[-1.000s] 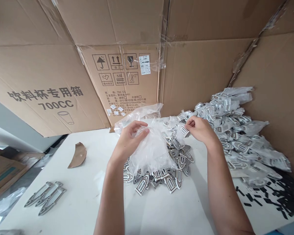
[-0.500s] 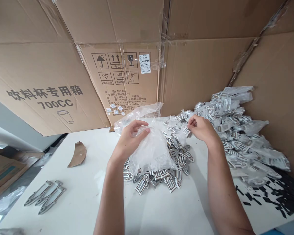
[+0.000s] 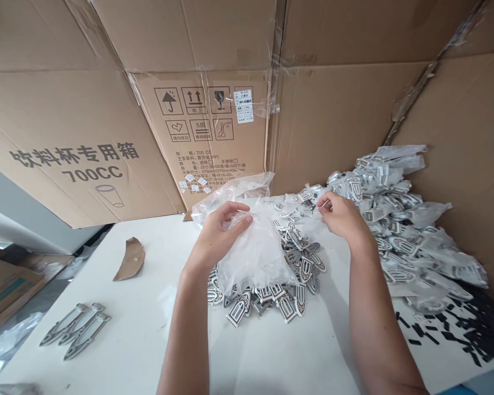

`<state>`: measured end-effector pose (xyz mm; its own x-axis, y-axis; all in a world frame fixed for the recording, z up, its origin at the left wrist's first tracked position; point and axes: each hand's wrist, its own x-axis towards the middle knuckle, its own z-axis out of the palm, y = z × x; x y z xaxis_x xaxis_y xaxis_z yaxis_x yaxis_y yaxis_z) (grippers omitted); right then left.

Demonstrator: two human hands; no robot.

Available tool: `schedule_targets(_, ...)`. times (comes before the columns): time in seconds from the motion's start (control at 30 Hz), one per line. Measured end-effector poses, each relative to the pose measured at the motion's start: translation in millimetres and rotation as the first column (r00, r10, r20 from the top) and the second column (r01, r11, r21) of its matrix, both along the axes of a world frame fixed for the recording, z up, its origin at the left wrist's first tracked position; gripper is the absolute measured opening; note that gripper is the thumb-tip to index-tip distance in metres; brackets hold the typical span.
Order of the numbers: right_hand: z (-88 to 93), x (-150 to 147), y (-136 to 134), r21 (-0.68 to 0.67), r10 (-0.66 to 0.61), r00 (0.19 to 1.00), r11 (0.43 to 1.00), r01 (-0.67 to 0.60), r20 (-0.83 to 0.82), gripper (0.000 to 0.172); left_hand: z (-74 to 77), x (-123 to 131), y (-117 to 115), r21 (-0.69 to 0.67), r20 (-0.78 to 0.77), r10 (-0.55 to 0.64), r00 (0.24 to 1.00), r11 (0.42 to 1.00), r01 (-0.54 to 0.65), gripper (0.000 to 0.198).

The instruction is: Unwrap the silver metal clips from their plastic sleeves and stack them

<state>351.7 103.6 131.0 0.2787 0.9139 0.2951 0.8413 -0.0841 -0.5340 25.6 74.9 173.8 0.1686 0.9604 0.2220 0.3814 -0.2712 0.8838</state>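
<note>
Fingers on the right hand (image 3: 341, 216): bent, thumb and index tips close together, thin see-through plastic film (image 3: 312, 226) right at them; honestly can't tell if it's properly pinched.
Fingers on the left hand (image 3: 222, 233): curled, thumb and index a bit apart, up against a stack of milky, see-through flat plastic bags (image 3: 256, 258). Can't say how firmly it's holding on.
Film vs fingers: sits below and to the left of the right fingertips, at the far right edge of the heap. Right hand is way nearer. Looks crumpled and slanting down-left, so its long axis is a rough read.
Heap: loose white-and-grey arched pieces with cut-out middles (image 3: 287, 309) on the white desk (image 3: 280, 356), partly under the bags, points every which way.
Right side: big mound of similar pieces in see-through bags (image 3: 401, 247), with small black strips (image 3: 488, 334) just in front.
Changed: half a second ago an arched piece showed in the plastic at the right fingertips; now I can't make it out there. Left hand and bag stack look pretty much the same.
</note>
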Motion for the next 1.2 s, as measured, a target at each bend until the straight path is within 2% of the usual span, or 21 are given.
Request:
schedule_targets(0.13, 10.9, -12, -7, 0.187, 0.052, 0.999, 0.981, -0.05, -0.006, 0.014, -1.9, 0, 1, 0.026, -0.007, -0.019, 1.0, 0.999, 0.019, 0.02)
schedule_targets(0.23, 20.3, -33, -12, 0.309, 0.277, 0.955, 0.922, -0.233, -0.107, 0.008, -3.3, 0, 2, 0.031, -0.02, -0.034, 0.999, 0.999, 0.035, 0.023)
schedule_targets(0.33, 25.3, -60, -15, 0.331, 0.564, 0.782, 0.815, -0.476, -0.263, 0.006, -2.9, 1, 3, 0.03, -0.028, -0.1, 0.995, 0.994, 0.1, 0.028)
schedule_targets(0.43, 24.6, -87, -15, 0.313, 0.703, 0.6, 0.71, -0.631, -0.382, 0.012, -1.2, 2, 1, 0.042, -0.051, -0.217, 0.975, 0.975, 0.219, 0.03)
schedule_targets(0.57, 18.6, -105, -12, 0.31, 0.766, 0.313, 0.546, -0.778, -0.561, 0.011, -0.6, 2, 0, 0.085, -0.081, -0.265, 0.961, 0.959, 0.272, 0.034)
schedule_targets(0.67, 15.3, -105, -9, 0.314, 0.704, 0.155, 0.489, -0.814, -0.693, 0.029, -2.0, 0, -1, 0.095, -0.092, -0.238, 0.967, 0.964, 0.247, 0.041)
schedule_targets(0.73, 15.0, -101, -7, 0.32, 0.657, 0.107, 0.495, -0.808, -0.746, 0.04, -3.6, -1, 0, 0.083, -0.111, -0.231, 0.967, 0.967, 0.241, 0.046)
schedule_targets(0.8, 14.2, -97, -3, 0.32, 0.62, 0.082, 0.509, -0.799, -0.78, 0.04, -5.2, -2, 2, 0.041, -0.149, -0.229, 0.962, 0.971, 0.237, 0.044)
schedule_targets(0.87, 8.7, -91, 5, 0.315, 0.602, 0.091, 0.533, -0.785, -0.793, 0.036, -6.2, -3, 4, -0.002, -0.195, -0.201, 0.96, 0.979, 0.205, 0.035)
schedule_targets(0.9, 3.2, -86, 12, 0.306, 0.599, 0.127, 0.567, -0.765, -0.791, 0.034, -6.4, -3, 5, -0.014, -0.218, -0.182, 0.959, 0.983, 0.183, 0.03)
schedule_targets(0.93, -4.6, -80, 20, 0.293, 0.591, 0.196, 0.627, -0.722, -0.782, 0.032, -6.4, -4, 5, -0.016, -0.239, -0.163, 0.957, 0.986, 0.165, 0.025)
schedule_targets(0.97, -14.3, -73, 28, 0.278, 0.564, 0.3, 0.718, -0.638, -0.769, 0.03, -6.1, -5, 5, -0.009, -0.254, -0.148, 0.956, 0.988, 0.151, 0.021)
schedule_targets(1.0, -25.6, -65, 38, 0.245, 0.494, 0.438, 0.824, -0.51, -0.751, 0.027, -5.7, -5, 5, 0.0, -0.266, -0.14, 0.954, 0.989, 0.145, 0.017)
schedule_targets(1.03, -37.9, -56, 47, 0.207, 0.37, 0.556, 0.919, -0.335, -0.744, 0.025, -5.3, -6, 5, 0.01, -0.273, -0.137, 0.952, 0.989, 0.145, 0.015)
schedule_targets(1.07, -50.5, -48, 56, 0.174, 0.233, 0.597, 0.972, -0.155, -0.768, 0.027, -4.8, -7, 5, 0.019, -0.275, -0.138, 0.951, 0.989, 0.149, 0.014)
schedule_targets(1.1, -62.7, -39, 64, 0.154, 0.169, 0.592, 0.985, -0.075, -0.788, 0.029, -4.5, -7, 5, 0.029, -0.273, -0.138, 0.952, 0.988, 0.151, 0.014)
schedule_targets(1.2, -92.6, -20, 80, 0.123, 0.107, 0.526, 0.992, -0.005, -0.844, 0.034, -4.4, -7, 4, 0.042, -0.264, -0.14, 0.954, 0.987, 0.156, 0.015)
